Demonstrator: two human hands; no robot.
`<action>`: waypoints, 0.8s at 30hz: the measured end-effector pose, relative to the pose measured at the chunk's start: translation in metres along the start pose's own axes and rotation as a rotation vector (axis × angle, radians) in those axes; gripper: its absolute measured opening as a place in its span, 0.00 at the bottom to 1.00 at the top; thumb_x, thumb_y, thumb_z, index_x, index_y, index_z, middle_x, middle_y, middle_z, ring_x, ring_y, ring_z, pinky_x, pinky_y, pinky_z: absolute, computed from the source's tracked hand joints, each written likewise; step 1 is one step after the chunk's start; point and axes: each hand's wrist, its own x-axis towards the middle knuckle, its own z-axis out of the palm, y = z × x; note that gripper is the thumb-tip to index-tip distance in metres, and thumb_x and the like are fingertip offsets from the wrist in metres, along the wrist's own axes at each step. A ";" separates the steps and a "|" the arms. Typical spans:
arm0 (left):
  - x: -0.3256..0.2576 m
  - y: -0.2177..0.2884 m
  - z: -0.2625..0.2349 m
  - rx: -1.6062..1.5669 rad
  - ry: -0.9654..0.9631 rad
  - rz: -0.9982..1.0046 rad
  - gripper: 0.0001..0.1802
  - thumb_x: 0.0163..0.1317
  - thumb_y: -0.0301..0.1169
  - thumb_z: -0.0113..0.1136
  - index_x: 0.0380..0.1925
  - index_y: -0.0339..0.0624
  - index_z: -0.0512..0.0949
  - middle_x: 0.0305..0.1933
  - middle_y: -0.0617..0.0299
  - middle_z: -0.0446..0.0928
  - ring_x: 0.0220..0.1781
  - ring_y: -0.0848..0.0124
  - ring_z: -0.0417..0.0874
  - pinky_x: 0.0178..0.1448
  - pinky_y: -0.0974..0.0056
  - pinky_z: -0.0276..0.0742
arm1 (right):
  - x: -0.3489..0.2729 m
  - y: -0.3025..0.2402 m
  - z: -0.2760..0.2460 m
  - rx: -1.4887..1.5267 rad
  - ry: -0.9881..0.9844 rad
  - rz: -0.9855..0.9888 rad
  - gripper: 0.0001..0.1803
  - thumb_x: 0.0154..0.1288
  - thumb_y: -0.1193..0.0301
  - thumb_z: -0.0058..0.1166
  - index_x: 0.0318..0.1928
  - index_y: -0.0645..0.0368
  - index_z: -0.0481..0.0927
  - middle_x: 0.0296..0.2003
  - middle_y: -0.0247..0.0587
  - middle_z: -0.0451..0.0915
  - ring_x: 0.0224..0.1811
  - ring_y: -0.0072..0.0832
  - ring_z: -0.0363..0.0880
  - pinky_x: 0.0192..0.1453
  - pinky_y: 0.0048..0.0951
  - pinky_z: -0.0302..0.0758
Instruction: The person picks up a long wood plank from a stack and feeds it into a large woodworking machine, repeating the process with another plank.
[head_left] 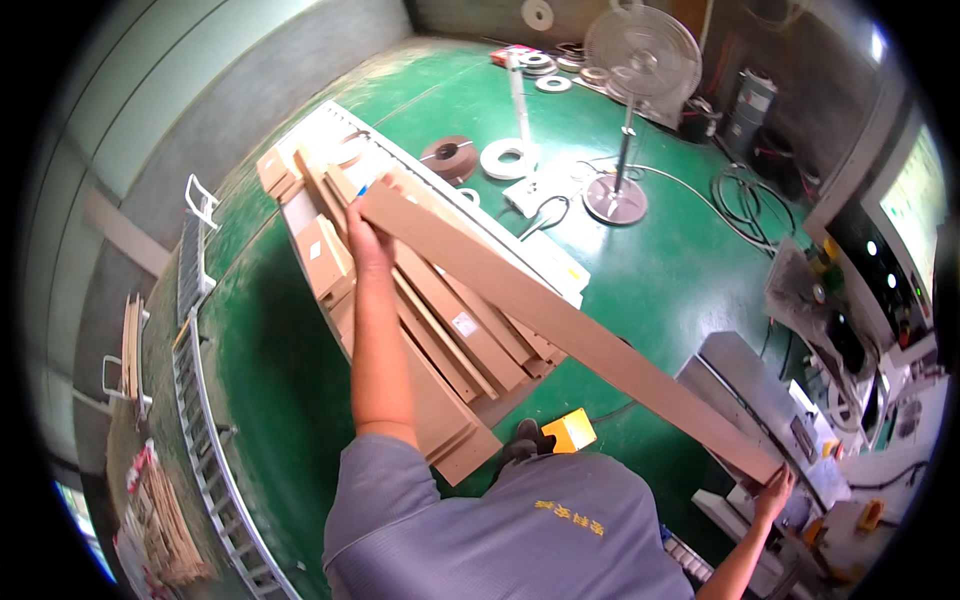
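1. Head view: a long brown board (pixel 580 335) runs slantwise from the stacked panels at upper left to a grey metal machine (pixel 740 375) at lower right, with a stretch of green floor (pixel 690 285) showing below its middle.
2. The left hand (pixel 372 245), its arm stretched forward, holds the board's far end; part of the grip is hidden behind the wood.
3. The right hand (pixel 775 492) holds the opposite end, down beside the machine, with fingers at the end edge; how tightly they close cannot be told.
4. Beneath the board's far part, brown panels (pixel 440 315) of differing widths lie lengthwise in a pile on a long white-edged platform (pixel 350 122). Some carry white labels.
5. Beyond the platform, a brown coil of strip (pixel 450 158) and a white coil (pixel 508 158) are on the floor, near a pedestal fan (pixel 643 60) with a round base.
6. A yellow box (pixel 570 430) sits near the person's shoe (pixel 525 440), just ahead of the grey shirt (pixel 510 530).
7. At left, a roller conveyor (pixel 215 455) curves along the floor, well apart from both hands.
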 end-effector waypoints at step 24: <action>-0.041 -0.303 0.022 1.037 -0.582 -0.669 0.26 0.63 0.43 0.58 0.58 0.44 0.70 0.50 0.61 0.75 0.48 0.67 0.76 0.42 0.60 0.72 | 0.003 -0.157 0.076 0.134 0.320 0.778 0.44 0.66 0.52 0.46 0.70 0.73 0.52 0.71 0.71 0.47 0.77 0.57 0.37 0.79 0.48 0.33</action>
